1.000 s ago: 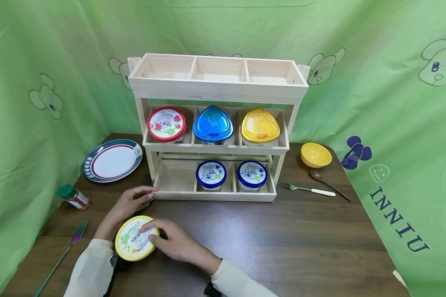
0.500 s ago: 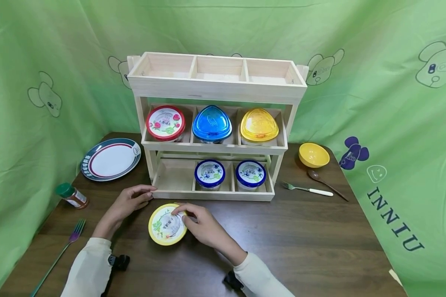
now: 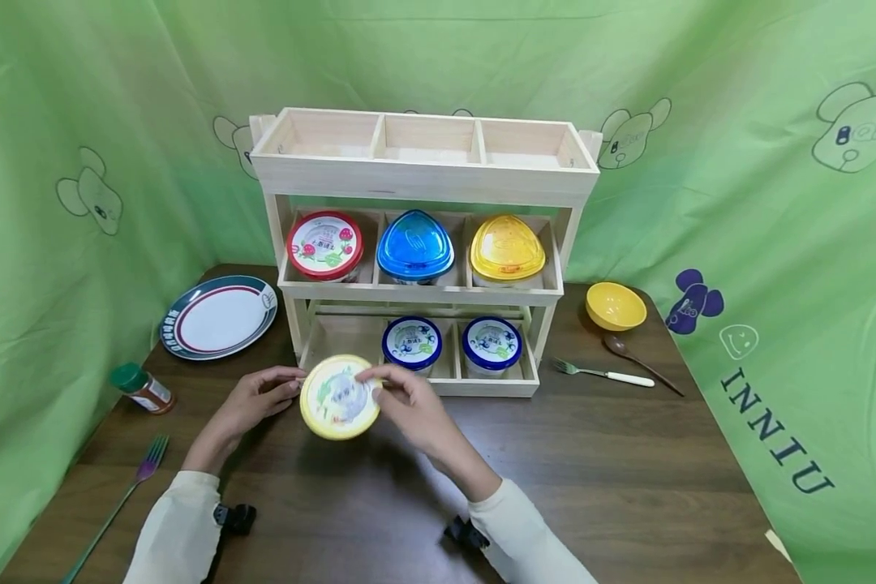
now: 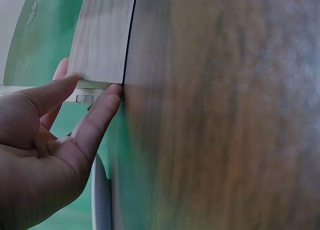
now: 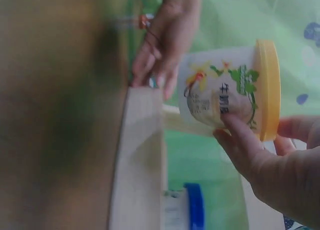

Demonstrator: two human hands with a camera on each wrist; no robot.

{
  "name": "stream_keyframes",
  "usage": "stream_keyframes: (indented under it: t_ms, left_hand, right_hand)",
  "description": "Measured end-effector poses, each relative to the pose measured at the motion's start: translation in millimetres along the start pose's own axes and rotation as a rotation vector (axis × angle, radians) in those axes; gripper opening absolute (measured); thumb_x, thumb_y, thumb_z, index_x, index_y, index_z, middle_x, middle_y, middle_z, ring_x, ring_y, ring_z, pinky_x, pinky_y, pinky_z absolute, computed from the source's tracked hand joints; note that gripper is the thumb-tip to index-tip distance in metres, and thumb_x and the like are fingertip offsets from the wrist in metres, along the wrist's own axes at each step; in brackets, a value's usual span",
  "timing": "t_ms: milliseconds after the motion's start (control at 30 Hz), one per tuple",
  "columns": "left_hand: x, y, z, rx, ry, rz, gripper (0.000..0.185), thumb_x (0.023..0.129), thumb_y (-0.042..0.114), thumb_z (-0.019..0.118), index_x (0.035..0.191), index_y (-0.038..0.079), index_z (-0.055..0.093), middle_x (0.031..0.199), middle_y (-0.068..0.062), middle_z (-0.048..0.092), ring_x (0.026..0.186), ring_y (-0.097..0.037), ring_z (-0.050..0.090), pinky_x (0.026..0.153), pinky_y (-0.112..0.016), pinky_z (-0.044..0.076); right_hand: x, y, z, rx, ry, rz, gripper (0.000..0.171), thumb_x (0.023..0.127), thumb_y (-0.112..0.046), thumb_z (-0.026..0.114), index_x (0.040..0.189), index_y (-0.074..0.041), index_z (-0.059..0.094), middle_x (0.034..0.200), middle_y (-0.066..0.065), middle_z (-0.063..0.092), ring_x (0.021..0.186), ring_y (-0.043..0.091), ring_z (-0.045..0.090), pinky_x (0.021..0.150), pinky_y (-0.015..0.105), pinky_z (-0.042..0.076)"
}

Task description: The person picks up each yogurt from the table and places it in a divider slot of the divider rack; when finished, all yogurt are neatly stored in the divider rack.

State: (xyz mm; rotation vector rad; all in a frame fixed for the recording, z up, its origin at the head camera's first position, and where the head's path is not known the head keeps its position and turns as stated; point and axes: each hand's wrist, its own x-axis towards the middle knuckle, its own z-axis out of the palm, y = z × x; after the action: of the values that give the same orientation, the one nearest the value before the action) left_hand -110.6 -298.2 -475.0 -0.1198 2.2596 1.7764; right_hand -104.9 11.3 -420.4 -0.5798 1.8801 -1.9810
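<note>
A white tub with a yellow lid is lifted above the table in my right hand, its lid tilted toward the head camera. Right fingers hold its side and lid rim; flowers and green leaves are printed on it in the right wrist view. My left hand holds the front left corner of the wooden rack by its bottom tray, thumb and fingers at the corner's edges in the left wrist view. Two blue-lidded tubs sit in that tray's middle and right compartments; the yellow-lidded tub overlaps the left one.
Red-lidded, blue-lidded and yellow triangular-lidded containers fill the middle tier. A plate, seasoning jar and long fork lie left. Right are a yellow bowl, spoon and white-handled fork.
My right hand has carried the yellow-lidded tub from beside the left forearm rightward, then up toward the bottom tray's left compartment. The left hand has stayed at the rack's corner.
</note>
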Motion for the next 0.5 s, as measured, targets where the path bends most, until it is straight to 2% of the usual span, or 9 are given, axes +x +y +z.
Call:
stream_keyframes:
  t_ms: [167,267,367,433,500]
  left_hand:
    - [0.1,-2.4,1.9,0.000,0.001,-0.015,0.037,0.114,0.013,0.060,0.145,-0.006,0.062,0.151,-0.026,0.055,0.121,-0.014,0.065,0.105,-0.036,0.058]
    - [0.9,-2.7,3.2,0.000,0.004,-0.026,0.036,0.114,0.011,0.059,0.145,-0.006,0.062,0.156,-0.028,0.050,0.126,-0.020,0.064,0.106,-0.038,0.058]
    - [1.3,-1.9,2.8,0.000,0.006,-0.032,0.037,0.114,0.011,0.059,0.146,-0.007,0.061,0.156,-0.029,0.050,0.127,-0.021,0.064,0.106,-0.038,0.058]
    - [1.4,-1.2,2.2,0.001,0.013,-0.033,0.037,0.114,0.011,0.059,0.146,-0.006,0.061,0.155,-0.028,0.051,0.125,-0.020,0.064,0.106,-0.038,0.058]
    - [1.3,-0.7,1.7,0.001,0.013,-0.029,0.037,0.114,0.012,0.059,0.146,-0.007,0.061,0.154,-0.028,0.052,0.125,-0.020,0.064,0.106,-0.039,0.058]
  right_hand:
    - [28.6,-4.2,1.8,0.028,0.139,-0.035,0.030,0.110,0.001,0.053,0.136,0.003,0.069,0.140,0.018,0.062,0.108,0.016,0.067,0.091,0.026,0.062]
    - [42.3,1.1,4.9,0.002,0.208,-0.054,0.029,0.110,0.001,0.054,0.134,0.001,0.070,0.132,0.015,0.064,0.094,0.015,0.064,0.077,0.020,0.058]
    - [53.7,6.3,9.8,-0.067,0.255,-0.084,0.029,0.109,0.001,0.055,0.131,-0.001,0.073,0.122,0.014,0.065,0.080,0.016,0.054,0.064,0.020,0.045]
    - [60.9,7.9,13.9,-0.139,0.277,-0.105,0.029,0.108,0.001,0.056,0.131,-0.003,0.074,0.126,0.013,0.067,0.089,0.016,0.058,0.070,0.020,0.049]
    - [68.5,9.6,18.0,-0.237,0.301,-0.116,0.029,0.108,0.000,0.057,0.131,-0.005,0.074,0.135,0.012,0.069,0.107,0.017,0.064,0.083,0.023,0.054]
